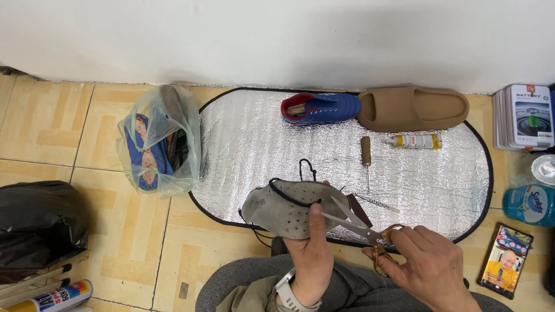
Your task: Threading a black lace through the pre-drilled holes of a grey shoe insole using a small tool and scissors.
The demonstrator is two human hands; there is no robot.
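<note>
My left hand [311,254] grips a grey perforated shoe upper [283,208] with a black cord [305,169] trailing from it, held above the near edge of a silver foil mat [260,133]. My right hand [425,263] holds gold-handled scissors [361,226], fingers through the loops. The blades are open and their tips rest at the right edge of the grey upper, close to my left thumb.
On the mat lie a blue shoe [321,108], a tan slide sandal [413,108], a wooden-handled awl [366,153] and a glue tube [416,141]. A plastic bag [159,141] with shoes sits left, a black bag [37,222] further left. A phone [506,260], a blue bottle [529,205] and boxes [523,117] stand right.
</note>
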